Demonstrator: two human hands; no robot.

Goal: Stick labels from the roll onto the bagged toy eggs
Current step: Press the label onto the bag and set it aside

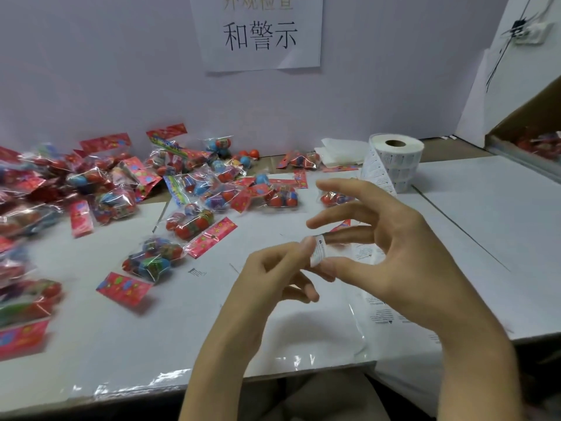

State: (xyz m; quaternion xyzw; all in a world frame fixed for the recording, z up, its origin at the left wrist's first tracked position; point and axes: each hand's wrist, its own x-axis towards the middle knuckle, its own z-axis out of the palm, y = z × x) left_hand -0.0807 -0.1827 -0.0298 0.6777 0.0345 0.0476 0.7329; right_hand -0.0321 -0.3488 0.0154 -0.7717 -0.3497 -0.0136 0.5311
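Holding one white label (318, 252) in the air in front of the label roll (397, 161), we grip it with both hands. The left hand (273, 268) has its fingers curled, and its forefinger and thumb pinch the label edge farther from the roll. The right hand (403, 253) closes its thumb and one finger on the opposite edge, while its remaining fingers are spread apart and touch nothing. The label is curved, with small printed text facing us. The roll stands on its flat end on the white table (485, 223), cardboard core upward. A backing strip (378, 174) hangs off the left side of the roll, runs forward from it, passes under the right hand and lies on the table toward the near edge. We cannot tell whether the strip touches the right hand. The bagged toy eggs (188, 220) lie scattered to the left of the roll, most of them well apart from it, in clear bags with red printed header cards. One bag (334, 197) lies just in front and left of the roll, partly hidden by the right fingers. Two loose red eggs (250, 153) rest against the wall, left of the roll. A folded white sheet (343, 150) lies just beside the roll on its left. A paper sign (258, 31) hangs on the wall above and left of the roll. A cardboard box (534, 117) stands to the right of the roll.
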